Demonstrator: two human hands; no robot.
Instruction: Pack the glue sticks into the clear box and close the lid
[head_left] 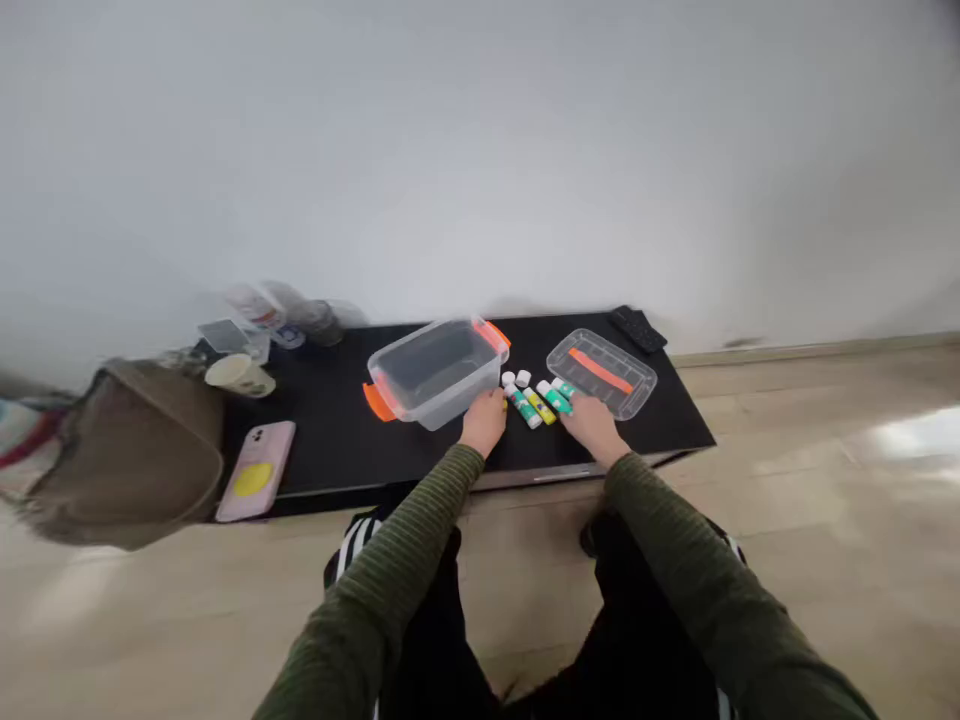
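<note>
Several small glue sticks lie on the black table between my hands, among them a green glue stick (pixel 523 407) and a yellow glue stick (pixel 539 406), with white caps at their far ends. My left hand (pixel 485 420) is closed beside the clear box, with a bit of yellow at its fingertips; what it holds is mostly hidden. Fingers of my right hand (pixel 595 428) close on a green-and-white glue stick (pixel 564 389) at the right of the group. Touching or close to the box is my left hand. The clear plastic box (pixel 439 375) stands uncovered, its orange clips out at both ends.
To the right lie a clear lid (pixel 634 378) with an orange handle and a black remote (pixel 637 328). At the left are a pink phone (pixel 274 450), a paper cup (pixel 240 375), bottles (pixel 319 322) and a brown bag (pixel 150 450). A wall (pixel 480 150) rises behind the table.
</note>
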